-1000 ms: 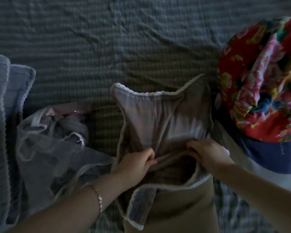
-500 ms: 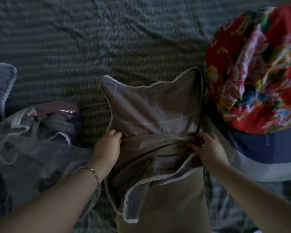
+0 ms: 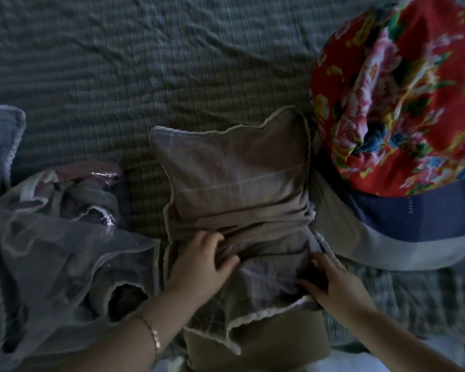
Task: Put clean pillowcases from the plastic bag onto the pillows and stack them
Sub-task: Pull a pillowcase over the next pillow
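A tan pillow (image 3: 266, 339) lies on the bed in front of me, its far half inside a grey-mauve pillowcase (image 3: 234, 170) with a white lace edge. The case is bunched in folds across the pillow's middle. My left hand (image 3: 202, 261) grips the bunched cloth on the left side. On the right, near the lace hem, my right hand (image 3: 330, 280) pinches the fabric. A clear plastic bag (image 3: 65, 253) with more folded cloth inside lies to the left of the pillow.
A rolled red floral quilt (image 3: 397, 103) with a blue and white cover sits at the right, touching the pillow. A pale blue covered pillow (image 3: 0, 146) lies at the left edge. The striped bedspread (image 3: 145, 63) stretches beyond.
Both hands have moved nearer to me along the pillow, from the case's sides to its bunched lower part. More of the pillow's far half is covered smoothly.
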`<state>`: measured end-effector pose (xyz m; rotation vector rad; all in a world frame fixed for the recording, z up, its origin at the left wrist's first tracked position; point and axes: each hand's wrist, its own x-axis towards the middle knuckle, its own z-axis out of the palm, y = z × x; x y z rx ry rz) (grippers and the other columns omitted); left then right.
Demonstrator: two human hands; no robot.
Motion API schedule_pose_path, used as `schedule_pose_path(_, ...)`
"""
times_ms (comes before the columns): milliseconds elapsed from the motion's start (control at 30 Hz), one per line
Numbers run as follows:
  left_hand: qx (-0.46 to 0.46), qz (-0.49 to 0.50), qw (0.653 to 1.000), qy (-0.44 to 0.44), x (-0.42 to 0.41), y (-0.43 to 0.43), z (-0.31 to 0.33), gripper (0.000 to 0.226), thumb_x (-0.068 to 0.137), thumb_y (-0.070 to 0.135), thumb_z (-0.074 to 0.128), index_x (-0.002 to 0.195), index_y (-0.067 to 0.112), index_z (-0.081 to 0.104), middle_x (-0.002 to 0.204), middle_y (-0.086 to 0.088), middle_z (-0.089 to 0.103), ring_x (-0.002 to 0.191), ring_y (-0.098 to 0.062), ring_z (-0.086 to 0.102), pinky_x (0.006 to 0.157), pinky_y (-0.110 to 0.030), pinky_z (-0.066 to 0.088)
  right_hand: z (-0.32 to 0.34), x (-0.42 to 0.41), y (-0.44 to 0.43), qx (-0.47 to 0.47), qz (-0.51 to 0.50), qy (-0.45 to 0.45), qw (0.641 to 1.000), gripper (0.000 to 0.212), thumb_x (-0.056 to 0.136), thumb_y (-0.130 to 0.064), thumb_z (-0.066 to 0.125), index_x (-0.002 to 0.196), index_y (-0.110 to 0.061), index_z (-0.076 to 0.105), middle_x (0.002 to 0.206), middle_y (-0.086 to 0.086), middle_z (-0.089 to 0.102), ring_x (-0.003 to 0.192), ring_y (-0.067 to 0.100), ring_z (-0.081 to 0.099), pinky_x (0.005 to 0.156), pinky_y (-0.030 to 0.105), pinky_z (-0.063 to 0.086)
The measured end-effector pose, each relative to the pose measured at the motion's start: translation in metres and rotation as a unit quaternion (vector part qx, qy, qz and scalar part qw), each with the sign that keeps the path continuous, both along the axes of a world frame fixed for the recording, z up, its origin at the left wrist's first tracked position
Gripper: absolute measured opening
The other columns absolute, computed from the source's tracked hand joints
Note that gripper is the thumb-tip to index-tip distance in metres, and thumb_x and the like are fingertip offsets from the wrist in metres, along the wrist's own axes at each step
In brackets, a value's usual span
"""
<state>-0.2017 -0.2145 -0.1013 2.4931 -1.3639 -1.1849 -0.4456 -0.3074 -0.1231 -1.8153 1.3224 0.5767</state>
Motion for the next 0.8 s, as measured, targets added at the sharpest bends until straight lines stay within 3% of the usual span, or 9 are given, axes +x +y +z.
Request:
schedule_pose_path(67,0.067,-0.103,0.992,-0.017,-0.018,0.012,-0.004,0.061,0.085,0.055,0.053,0.136,0.025,0.034,0.132,0.005,0.036,0.12,-0.015,0.043,0.091,-0.026,0.043,0.007,0.005,-0.002,-0.022,0.117,0.02,0.993,0.081,0.075,-0.067,0.055,0.141,-0.033,0.024,0.138,-0.011,0.045,0.118,0.015,0.052,0.088,0.026,0.046)
schedule_pose_path(167,0.117,-0.093,0.987,-0.057,-0.025,0.02,-0.015,0.049,0.091,0.043,0.051,0.133,0.022,0.035,0.129,0.0,0.041,0.115,-0.018,0.049,0.085,-0.027,0.043,0.009,0.009,-0.009,-0.079,0.187,0.04,0.978,0.087,0.082,-0.061,0.052,0.148,-0.036,0.001,0.144,-0.004,0.039,0.118,0.017,0.053,0.089,0.028,0.048)
schedule_pose_path(267,0.093,-0.074,0.99,-0.081,-0.033,0.018,-0.019,0.017,0.098,0.024,0.039,0.11,0.016,0.049,0.11,-0.003,0.047,0.102,-0.023,0.053,0.074,-0.029,0.038,0.014,0.019,-0.014,-0.114,0.225,0.045,0.967,0.056,0.096,-0.043,0.038,0.147,-0.036,0.015,0.137,0.003,0.039,0.112,0.021,0.055,0.084,0.03,0.046)
schedule_pose_path(333,0.07,-0.067,0.992,-0.074,-0.038,0.02,-0.021,0.017,0.099,0.02,0.036,0.104,0.014,0.052,0.107,-0.005,0.047,0.099,-0.024,0.052,0.072,-0.028,0.035,0.017,0.028,-0.021,-0.12,0.249,0.029,0.961,0.042,0.098,-0.036,0.035,0.14,-0.033,0.034,0.139,0.001,0.032,0.12,0.022,0.045,0.088,0.03,0.039)
schedule_pose_path(433,0.031,-0.022,0.997,-0.074,-0.041,0.027,-0.023,0.031,0.098,0.026,0.041,0.127,0.015,0.045,0.128,-0.005,0.042,0.117,-0.023,0.046,0.092,-0.03,0.04,0.017,0.03,-0.032,-0.098,0.238,-0.034,0.966,0.031,0.1,-0.026,0.033,0.126,-0.024,0.05,0.138,-0.002,0.041,0.126,0.019,0.036,0.097,0.028,0.026)
schedule_pose_path(567,0.039,-0.008,0.994,-0.102,-0.045,0.027,-0.018,0.052,0.095,0.026,0.048,0.142,0.015,0.029,0.142,-0.006,0.031,0.13,-0.024,0.033,0.105,-0.032,0.033,0.03,0.013,-0.005,-0.032,0.214,-0.016,0.976,0.032,0.101,-0.019,0.028,0.13,-0.011,0.04,0.112,0.01,0.059,0.094,0.025,0.06,0.076,0.033,0.046)
schedule_pose_path(633,0.051,-0.058,0.99,-0.12,-0.048,0.018,-0.019,0.038,0.095,0.026,0.047,0.131,0.016,0.042,0.135,-0.005,0.037,0.126,-0.025,0.034,0.101,-0.035,0.035,0.035,-0.001,0.028,0.038,0.214,-0.012,0.976,0.032,0.101,-0.024,0.026,0.129,-0.013,0.04,0.096,0.006,0.06,0.085,0.024,0.061,0.074,0.035,0.049)
schedule_pose_path(700,0.067,-0.159,0.979,-0.106,-0.054,0.017,-0.022,0.026,0.095,0.029,0.045,0.115,0.014,0.053,0.125,-0.004,0.046,0.122,-0.026,0.035,0.097,-0.035,0.033,0.034,-0.015,0.054,0.059,0.228,0.024,0.972,0.033,0.101,-0.029,0.025,0.122,-0.016,0.046,0.098,0.004,0.063,0.091,0.025,0.061,0.07,0.032,0.046)
schedule_pose_path(800,0.118,-0.218,0.968,0.033,-0.064,0.053,-0.02,0.029,0.094,0.039,0.046,0.094,0.015,0.061,0.102,-0.006,0.061,0.105,-0.022,0.051,0.082,-0.028,0.037,0.015,-0.03,0.061,0.024,0.177,0.109,0.978,0.035,0.101,-0.033,0.024,0.124,-0.018,0.046,0.108,0.006,0.065,0.097,0.026,0.062,0.068,0.03,0.042)
